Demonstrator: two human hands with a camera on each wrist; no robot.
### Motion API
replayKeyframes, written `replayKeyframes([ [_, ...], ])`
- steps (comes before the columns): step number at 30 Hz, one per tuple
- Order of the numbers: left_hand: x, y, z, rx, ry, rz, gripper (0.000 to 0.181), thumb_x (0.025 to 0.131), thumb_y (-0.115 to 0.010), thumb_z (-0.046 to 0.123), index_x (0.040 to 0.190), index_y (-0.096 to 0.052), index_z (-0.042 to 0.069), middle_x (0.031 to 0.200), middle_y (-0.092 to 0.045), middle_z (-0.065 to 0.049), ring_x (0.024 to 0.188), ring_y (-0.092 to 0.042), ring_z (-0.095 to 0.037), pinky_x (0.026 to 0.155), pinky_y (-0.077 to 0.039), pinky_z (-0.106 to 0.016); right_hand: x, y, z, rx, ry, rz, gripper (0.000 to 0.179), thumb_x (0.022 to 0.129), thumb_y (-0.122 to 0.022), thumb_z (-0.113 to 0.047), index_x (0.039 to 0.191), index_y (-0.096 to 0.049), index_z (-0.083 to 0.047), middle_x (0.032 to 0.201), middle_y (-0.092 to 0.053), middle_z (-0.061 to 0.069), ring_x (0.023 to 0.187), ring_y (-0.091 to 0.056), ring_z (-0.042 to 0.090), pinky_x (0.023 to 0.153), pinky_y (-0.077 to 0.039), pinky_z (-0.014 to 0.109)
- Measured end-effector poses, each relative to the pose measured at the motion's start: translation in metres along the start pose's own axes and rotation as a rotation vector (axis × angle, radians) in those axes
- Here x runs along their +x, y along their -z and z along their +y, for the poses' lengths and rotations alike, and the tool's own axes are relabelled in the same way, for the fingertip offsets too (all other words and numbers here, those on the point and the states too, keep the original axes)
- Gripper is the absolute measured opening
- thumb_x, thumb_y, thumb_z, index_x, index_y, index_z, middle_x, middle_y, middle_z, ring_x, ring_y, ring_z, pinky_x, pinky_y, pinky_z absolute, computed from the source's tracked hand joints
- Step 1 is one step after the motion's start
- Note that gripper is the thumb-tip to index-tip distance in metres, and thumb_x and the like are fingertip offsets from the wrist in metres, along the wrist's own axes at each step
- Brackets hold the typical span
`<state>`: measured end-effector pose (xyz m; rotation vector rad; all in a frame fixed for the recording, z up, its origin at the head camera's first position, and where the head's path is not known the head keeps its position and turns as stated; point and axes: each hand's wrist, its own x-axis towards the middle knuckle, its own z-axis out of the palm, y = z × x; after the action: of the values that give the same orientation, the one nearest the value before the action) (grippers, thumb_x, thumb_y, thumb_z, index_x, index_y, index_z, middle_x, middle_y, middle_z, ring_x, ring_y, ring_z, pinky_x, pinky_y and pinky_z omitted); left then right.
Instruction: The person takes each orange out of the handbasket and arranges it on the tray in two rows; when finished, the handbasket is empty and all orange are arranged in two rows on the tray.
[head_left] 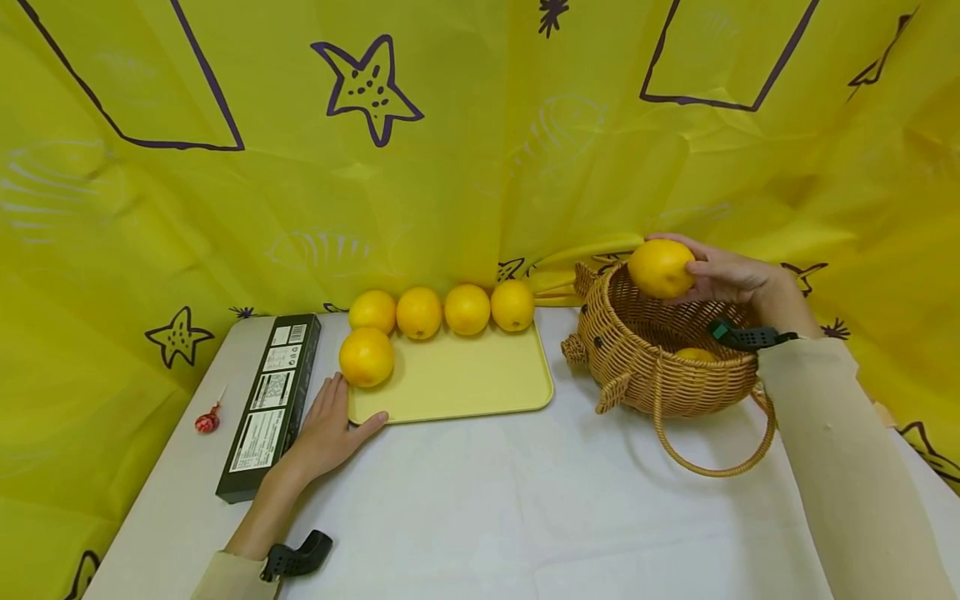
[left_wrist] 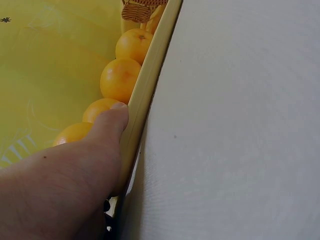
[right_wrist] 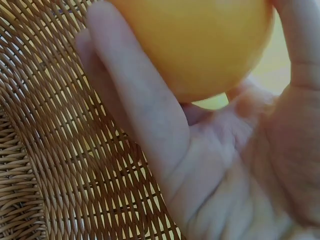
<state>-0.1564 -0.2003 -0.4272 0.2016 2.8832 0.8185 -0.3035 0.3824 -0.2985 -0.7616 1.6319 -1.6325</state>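
Note:
My right hand [head_left: 723,271] grips an orange [head_left: 662,268] above the mouth of a pig-shaped wicker basket [head_left: 637,375]. In the right wrist view, fingers and thumb curve round that orange [right_wrist: 200,45], beside the woven wall. Another orange [head_left: 696,355] lies inside the basket, partly hidden by its rim. My left hand [head_left: 324,433] rests at the near left corner of a yellow tray [head_left: 472,379], fingers straight along its left side and thumb on the front rim. Several oranges [head_left: 467,309] line the tray's back edge, with one orange [head_left: 367,357] in front of them at the left.
A long dark box [head_left: 273,400] with white labels lies left of my left hand. Beyond it is a red-wrapped lollipop [head_left: 207,419]. The basket's handle [head_left: 712,472] hangs toward the front over the white table [head_left: 487,508]. A yellow patterned cloth [head_left: 450,192] rises behind.

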Motion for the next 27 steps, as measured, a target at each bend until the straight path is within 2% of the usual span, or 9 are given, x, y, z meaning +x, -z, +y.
replayKeyframes([
  [8, -0.001, 0.000, -0.001, -0.001, 0.004, 0.005, 0.107, 0.092, -0.051, 0.061, 0.152, 0.002, -0.010, 0.159, 0.004, -0.033, 0.148, 0.003, -0.049, 0.118, -0.003, -0.065, 0.004, 0.000, 0.002, -0.010, 0.009, 0.109, 0.050, 0.104, -0.030, -0.013, 0.149, -0.029, -0.035, 0.137, -0.042, -0.006, 0.117, -0.059, 0.015, 0.093, -0.056, 0.038],
  [14, 0.000, -0.002, -0.003, 0.003, -0.004, 0.017, 0.106, 0.092, -0.052, 0.060, 0.152, 0.001, -0.010, 0.159, 0.002, -0.033, 0.148, 0.003, -0.049, 0.119, -0.004, -0.063, 0.009, -0.014, -0.009, -0.046, 0.081, 0.156, 0.051, 0.103, -0.032, -0.010, 0.149, -0.029, -0.031, 0.136, -0.042, -0.005, 0.115, -0.060, 0.013, 0.091, -0.057, 0.037],
  [17, -0.002, -0.003, -0.004, 0.009, 0.003, 0.012, 0.106, 0.092, -0.051, 0.060, 0.151, 0.000, -0.010, 0.159, 0.002, -0.033, 0.148, 0.003, -0.049, 0.119, -0.004, -0.063, 0.024, -0.038, -0.024, -0.136, 0.079, 0.301, 0.055, 0.102, -0.038, -0.008, 0.152, -0.025, -0.026, 0.134, -0.039, -0.001, 0.110, -0.061, 0.011, 0.084, -0.059, 0.034],
  [20, -0.001, -0.003, -0.005, 0.011, 0.003, 0.006, 0.106, 0.092, -0.051, 0.060, 0.151, 0.001, -0.010, 0.159, 0.003, -0.033, 0.148, 0.003, -0.049, 0.119, -0.004, -0.063, 0.047, -0.079, -0.046, -0.170, 0.060, 0.503, 0.061, 0.099, -0.050, -0.010, 0.153, -0.023, -0.024, 0.131, -0.037, 0.003, 0.105, -0.061, 0.011, 0.079, -0.060, 0.031],
  [22, 0.000, -0.003, -0.006, 0.008, 0.001, 0.008, 0.105, 0.092, -0.051, 0.060, 0.152, 0.002, -0.010, 0.159, 0.003, -0.032, 0.148, 0.003, -0.049, 0.119, -0.004, -0.064, 0.064, -0.108, -0.058, -0.167, 0.073, 0.587, 0.066, 0.096, -0.057, -0.012, 0.152, -0.025, -0.025, 0.131, -0.037, 0.006, 0.104, -0.060, 0.013, 0.077, -0.061, 0.030],
  [24, 0.001, -0.003, -0.006, 0.003, -0.004, 0.013, 0.105, 0.092, -0.052, 0.059, 0.152, 0.002, -0.009, 0.159, 0.003, -0.032, 0.148, 0.003, -0.049, 0.119, -0.004, -0.064, 0.078, -0.133, -0.066, -0.159, 0.096, 0.613, 0.067, 0.095, -0.060, -0.014, 0.151, -0.027, -0.028, 0.134, -0.037, 0.009, 0.106, -0.059, 0.017, 0.078, -0.061, 0.032],
  [27, 0.004, -0.003, -0.005, 0.002, -0.018, 0.018, 0.105, 0.092, -0.052, 0.058, 0.152, 0.001, -0.009, 0.159, 0.002, -0.033, 0.148, 0.002, -0.048, 0.119, -0.004, -0.063, 0.094, -0.161, -0.066, -0.248, 0.087, 0.595, 0.067, 0.093, -0.062, -0.014, 0.150, -0.029, -0.032, 0.138, -0.039, 0.012, 0.108, -0.058, 0.021, 0.080, -0.060, 0.033],
])
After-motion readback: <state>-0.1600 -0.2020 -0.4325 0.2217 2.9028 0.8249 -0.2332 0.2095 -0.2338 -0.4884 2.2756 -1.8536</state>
